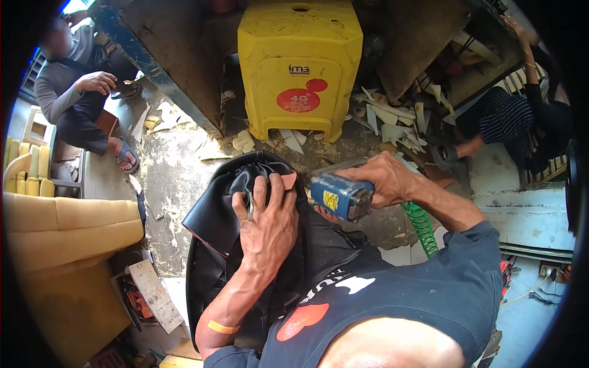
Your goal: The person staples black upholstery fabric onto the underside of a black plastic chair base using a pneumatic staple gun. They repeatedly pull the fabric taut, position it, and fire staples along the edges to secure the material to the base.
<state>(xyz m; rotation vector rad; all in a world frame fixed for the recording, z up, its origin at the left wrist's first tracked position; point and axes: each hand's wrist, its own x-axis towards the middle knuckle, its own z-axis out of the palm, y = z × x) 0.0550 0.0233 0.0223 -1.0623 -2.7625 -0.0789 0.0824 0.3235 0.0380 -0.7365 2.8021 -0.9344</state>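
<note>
My left hand (265, 227) presses down on a gathered black vinyl cover (211, 211), its fingers curled over the folds. A ring shows on one finger. A small pinkish patch of the material's underside (288, 180) sticks out beside the fingertips. The cover is wrapped around a long, rounded piece on my lap, which looks like a seat. My right hand (392, 181) grips a blue staple gun (340, 195) just right of the folds. A green coiled air hose (419, 227) hangs below my right wrist. The gun's nose is hidden from view.
A yellow plastic stool (300, 67) stands ahead. Pale scraps (392, 119) litter the floor around it. A tan padded cushion (73, 230) is at the left. One person (80, 86) sits far left, another (515, 116) far right. A wooden board (154, 294) leans lower left.
</note>
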